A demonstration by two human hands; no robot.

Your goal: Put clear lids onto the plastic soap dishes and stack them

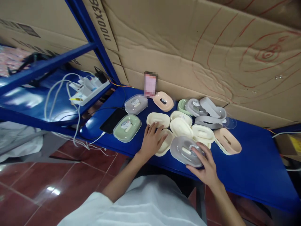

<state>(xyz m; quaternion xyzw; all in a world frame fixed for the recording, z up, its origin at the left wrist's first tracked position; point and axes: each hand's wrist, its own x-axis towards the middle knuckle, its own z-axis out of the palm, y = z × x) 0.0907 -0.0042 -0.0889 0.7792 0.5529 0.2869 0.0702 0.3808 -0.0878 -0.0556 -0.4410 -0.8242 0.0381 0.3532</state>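
Note:
My right hand point(204, 161) has its thumb and fingers around the right end of a grey oval soap box point(185, 150) with a clear cover, a round label and a cream oval on top. That box sits above the table's front edge. With fingers spread, my left hand point(152, 139) rests over a cream oval tray point(166, 144); its fingertips reach another cream tray point(158, 118) behind. More cream trays point(181, 128) cluster between and beyond my hands. Whether the left fingers press on the trays I cannot tell.
Covered soap boxes, green point(127, 128) and grey point(136, 104), lie left by a black phone point(113, 120). Behind stand a peach piece point(164, 101) and grey parts point(209, 121); another peach piece point(227, 141) lies right. A power strip point(88, 89) trails white cables. Cardboard point(164, 47) walls the back.

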